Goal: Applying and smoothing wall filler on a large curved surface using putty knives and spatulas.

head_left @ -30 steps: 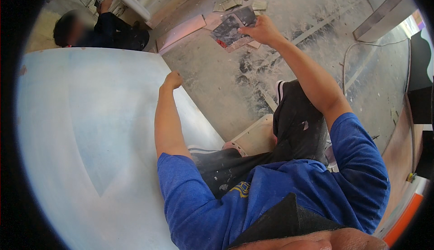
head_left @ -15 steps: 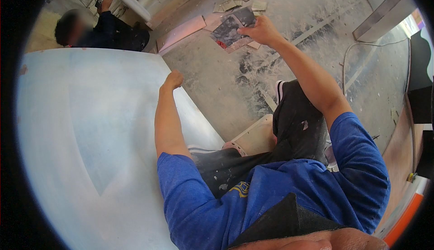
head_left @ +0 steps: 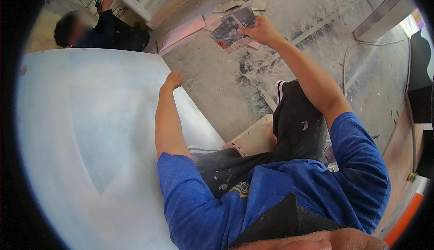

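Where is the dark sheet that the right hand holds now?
In the head view, the dark sheet is at top centre, in the right hand, above the dusty floor.

There are no boxes, labels, signs or screens to see for sure. The nearest thing is a flat, dark grey sheet [head_left: 235,28] with a bit of red, far away on the floor. It is too blurry to tell what it is.
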{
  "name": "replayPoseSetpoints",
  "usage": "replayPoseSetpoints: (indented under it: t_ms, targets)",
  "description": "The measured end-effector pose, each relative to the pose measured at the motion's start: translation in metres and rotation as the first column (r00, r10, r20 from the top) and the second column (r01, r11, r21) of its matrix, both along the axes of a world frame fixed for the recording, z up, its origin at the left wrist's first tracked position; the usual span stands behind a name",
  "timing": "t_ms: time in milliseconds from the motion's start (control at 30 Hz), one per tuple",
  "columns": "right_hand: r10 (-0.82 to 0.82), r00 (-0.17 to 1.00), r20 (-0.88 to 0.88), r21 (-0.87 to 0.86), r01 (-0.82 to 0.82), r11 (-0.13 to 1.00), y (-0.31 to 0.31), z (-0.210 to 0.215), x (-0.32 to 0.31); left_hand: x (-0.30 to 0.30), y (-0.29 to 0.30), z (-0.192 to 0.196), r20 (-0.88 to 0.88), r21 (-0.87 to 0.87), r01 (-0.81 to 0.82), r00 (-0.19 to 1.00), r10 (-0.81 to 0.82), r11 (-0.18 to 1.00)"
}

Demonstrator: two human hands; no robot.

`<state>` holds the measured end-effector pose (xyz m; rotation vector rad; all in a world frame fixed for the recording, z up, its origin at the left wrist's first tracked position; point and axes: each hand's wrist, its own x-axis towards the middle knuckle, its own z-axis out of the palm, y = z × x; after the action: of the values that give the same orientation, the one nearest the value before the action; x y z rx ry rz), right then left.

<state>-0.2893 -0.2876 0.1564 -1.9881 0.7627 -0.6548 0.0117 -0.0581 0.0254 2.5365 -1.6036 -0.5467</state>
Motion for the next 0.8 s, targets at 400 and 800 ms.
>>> replayPoseSetpoints:
  t_ms: [400,800]
  targets:
    - [0.014,0.998,0.065,0.004,-0.014,1.000,-0.002,-0.005,0.002,-0.008,0.000,0.011,-0.095,0.028,-0.243,0.965,0.245,0.970]
    - [0.001,0.998,0.065,-0.017,0.000,1.000,-0.001,-0.004,-0.001,-0.003,-0.005,0.004,-0.124,0.061,-0.202,0.970,0.208,0.977]
